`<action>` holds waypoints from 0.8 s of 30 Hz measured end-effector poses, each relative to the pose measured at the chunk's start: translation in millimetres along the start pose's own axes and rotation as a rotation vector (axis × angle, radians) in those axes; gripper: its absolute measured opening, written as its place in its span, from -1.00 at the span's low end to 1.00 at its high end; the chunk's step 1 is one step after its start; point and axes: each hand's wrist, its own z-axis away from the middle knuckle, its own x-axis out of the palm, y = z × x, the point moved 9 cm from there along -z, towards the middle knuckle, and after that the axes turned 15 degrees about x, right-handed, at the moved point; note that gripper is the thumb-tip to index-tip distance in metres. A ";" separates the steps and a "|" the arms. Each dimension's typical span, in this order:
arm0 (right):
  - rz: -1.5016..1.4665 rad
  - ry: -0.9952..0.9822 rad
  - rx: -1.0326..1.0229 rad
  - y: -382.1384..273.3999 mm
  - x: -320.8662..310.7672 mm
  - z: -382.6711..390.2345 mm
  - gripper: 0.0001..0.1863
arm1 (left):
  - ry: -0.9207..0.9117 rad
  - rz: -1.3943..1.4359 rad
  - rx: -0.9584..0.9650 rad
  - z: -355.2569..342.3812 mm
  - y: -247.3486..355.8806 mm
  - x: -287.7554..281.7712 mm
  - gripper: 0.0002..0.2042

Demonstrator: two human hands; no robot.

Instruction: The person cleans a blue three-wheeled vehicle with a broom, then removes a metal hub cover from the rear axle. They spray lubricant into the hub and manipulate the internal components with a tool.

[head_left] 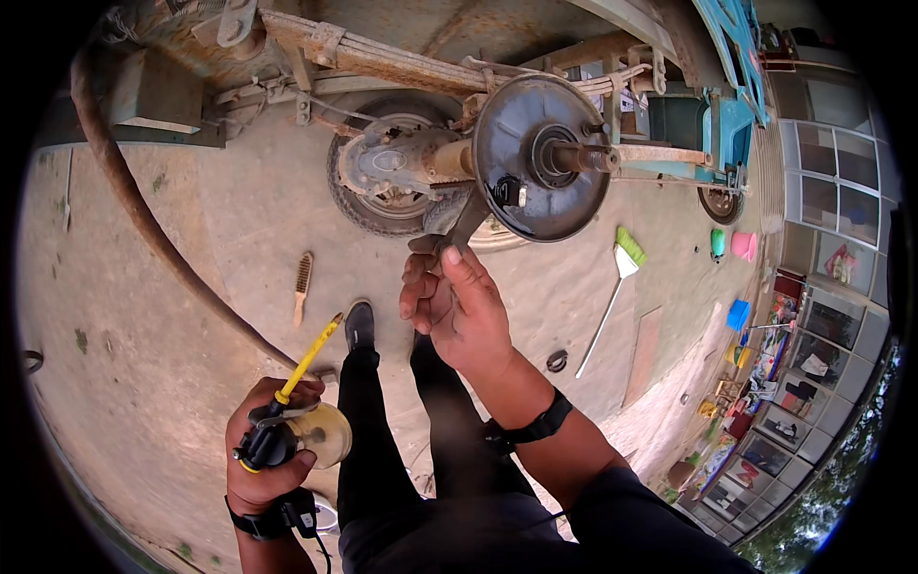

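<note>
Rusty metal frames the scene: a dark round brake backing plate (541, 158) sits on an axle stub, and everything reads from it. Just below its lower left edge the right hand (457, 311) has its fingers closed around a flat metal tool (466, 223), whose long axis runs up and to the right toward the plate's lower rim. Well below and left of the plate, the left hand (263, 459) grips an oil can (304, 432), its yellow spout (311, 358) aimed up toward the plate. Farther left on the concrete floor (220, 220) lies a wire brush (302, 284). The right hand is nearer.
</note>
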 end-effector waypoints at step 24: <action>-0.116 -0.143 -0.094 -29.6 50.6 -53.5 -0.75 | -0.026 0.035 -0.019 -4.4 -4.3 8.2 -0.45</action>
